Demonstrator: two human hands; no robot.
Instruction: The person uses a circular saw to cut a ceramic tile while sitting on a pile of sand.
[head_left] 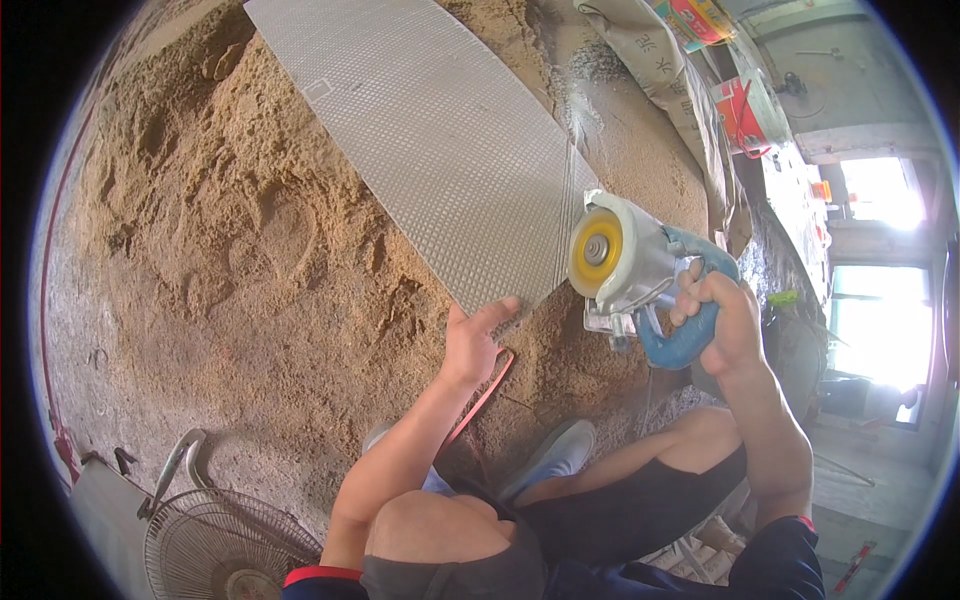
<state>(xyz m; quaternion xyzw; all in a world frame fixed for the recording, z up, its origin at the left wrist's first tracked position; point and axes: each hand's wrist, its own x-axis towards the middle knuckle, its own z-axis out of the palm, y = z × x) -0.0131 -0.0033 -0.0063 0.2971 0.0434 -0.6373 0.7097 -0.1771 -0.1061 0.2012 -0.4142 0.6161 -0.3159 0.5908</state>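
A long grey tile (430,140) with a grid-patterned face lies on a mound of sand. My left hand (478,335) grips its near corner, thumb on top and the other fingers hidden beneath. My right hand (728,315) is wrapped round the blue handle of a handheld tile saw (640,265). The saw is at the tile's near right end, its round yellow-and-metal side facing up. Whether its blade touches the tile, I cannot tell.
Brown sand (240,250) spreads under and left of the tile. A cement bag (660,80) and a red-and-white bucket (748,115) stand at the far right. A fan (225,545) is at the lower left. A pink cord (480,400) runs near my feet.
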